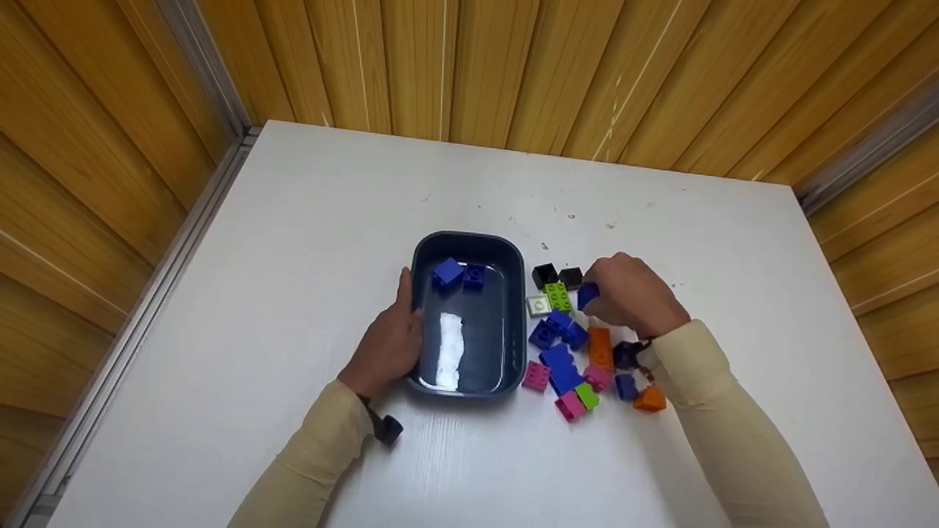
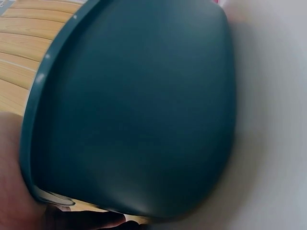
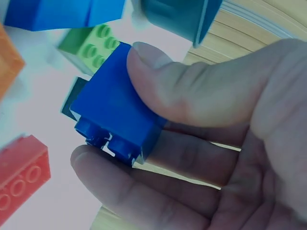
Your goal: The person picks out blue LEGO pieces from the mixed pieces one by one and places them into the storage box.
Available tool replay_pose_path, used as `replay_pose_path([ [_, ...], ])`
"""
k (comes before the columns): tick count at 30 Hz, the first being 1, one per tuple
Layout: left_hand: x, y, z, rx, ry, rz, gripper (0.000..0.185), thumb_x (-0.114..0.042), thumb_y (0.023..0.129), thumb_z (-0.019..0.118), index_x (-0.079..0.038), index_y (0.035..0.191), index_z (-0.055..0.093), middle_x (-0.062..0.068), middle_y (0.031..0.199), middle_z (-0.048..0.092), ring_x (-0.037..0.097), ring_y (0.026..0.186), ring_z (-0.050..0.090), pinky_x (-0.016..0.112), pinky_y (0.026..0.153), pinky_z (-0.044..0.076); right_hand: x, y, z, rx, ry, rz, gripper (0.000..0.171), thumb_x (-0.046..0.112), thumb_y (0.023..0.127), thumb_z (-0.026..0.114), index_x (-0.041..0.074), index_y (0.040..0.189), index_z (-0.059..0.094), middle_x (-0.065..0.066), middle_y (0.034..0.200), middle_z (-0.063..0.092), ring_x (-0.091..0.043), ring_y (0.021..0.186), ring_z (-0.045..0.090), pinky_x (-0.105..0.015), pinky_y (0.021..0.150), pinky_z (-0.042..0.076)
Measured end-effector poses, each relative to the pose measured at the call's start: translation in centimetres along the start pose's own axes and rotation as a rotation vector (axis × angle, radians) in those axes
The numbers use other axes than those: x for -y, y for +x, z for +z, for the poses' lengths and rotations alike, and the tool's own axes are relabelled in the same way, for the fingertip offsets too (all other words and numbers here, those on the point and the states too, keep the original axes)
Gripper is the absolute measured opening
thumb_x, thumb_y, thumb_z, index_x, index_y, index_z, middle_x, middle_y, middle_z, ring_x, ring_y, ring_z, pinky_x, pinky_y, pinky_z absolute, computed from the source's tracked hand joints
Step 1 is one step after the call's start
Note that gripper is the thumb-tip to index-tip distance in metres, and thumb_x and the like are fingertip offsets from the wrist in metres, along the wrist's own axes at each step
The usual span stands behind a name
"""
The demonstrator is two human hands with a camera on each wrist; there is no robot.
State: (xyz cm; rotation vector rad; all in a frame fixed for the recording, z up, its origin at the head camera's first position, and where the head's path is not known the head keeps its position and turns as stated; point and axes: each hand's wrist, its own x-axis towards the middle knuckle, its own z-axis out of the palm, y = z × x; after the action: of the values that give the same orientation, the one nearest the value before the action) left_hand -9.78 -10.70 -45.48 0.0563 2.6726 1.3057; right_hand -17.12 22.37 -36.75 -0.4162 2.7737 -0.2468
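Note:
A dark blue tub (image 1: 469,385) stands mid-table with two blue bricks (image 1: 458,273) at its far end. My left hand (image 1: 389,337) rests against the tub's left wall (image 2: 134,120), fingers along the rim. To the tub's right lies a pile of bricks (image 1: 568,345) in several colours. Above that pile my right hand (image 1: 623,297) pinches a blue brick (image 3: 115,120) between thumb and fingers; the same brick (image 1: 587,295) shows at the hand's left edge in the head view.
The white table (image 1: 293,242) stands in a corner of wood-panelled walls (image 1: 455,66). Two black bricks (image 1: 557,276), a green one (image 1: 557,297), pink (image 1: 535,375) and orange (image 1: 650,399) ones lie loose right of the tub.

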Motion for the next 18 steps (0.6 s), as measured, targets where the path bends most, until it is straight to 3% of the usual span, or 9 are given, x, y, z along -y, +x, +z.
replay_pose_path([
  [10, 0.1, -0.2, 0.0, -0.013, -0.007, 0.019, 0.070, -0.021, 0.111, 0.038, -0.008, 0.168, -0.001, 0.023, 0.167, 0.034, 0.035, 0.153, 0.039, 0.052, 0.125, 0.033, 1.1, -0.4, -1.7, -0.029, -0.031, -0.071, 0.029, 0.013, 0.088, 0.083, 0.000, 0.114, 0.080, -0.020, 0.106, 0.079, -0.029, 0.081, 0.073, -0.048, 0.081, 0.064],
  [18, 0.1, 0.0, 0.0, -0.009, -0.007, 0.016, 0.070, -0.021, 0.112, 0.037, -0.008, 0.168, -0.002, 0.023, 0.167, 0.035, 0.036, 0.153, 0.040, 0.052, 0.125, 0.033, 1.6, -0.3, -2.6, -0.017, -0.024, -0.062, 0.031, 0.012, 0.089, 0.082, 0.000, 0.117, 0.078, -0.021, 0.108, 0.078, -0.033, 0.089, 0.074, -0.051, 0.084, 0.063],
])
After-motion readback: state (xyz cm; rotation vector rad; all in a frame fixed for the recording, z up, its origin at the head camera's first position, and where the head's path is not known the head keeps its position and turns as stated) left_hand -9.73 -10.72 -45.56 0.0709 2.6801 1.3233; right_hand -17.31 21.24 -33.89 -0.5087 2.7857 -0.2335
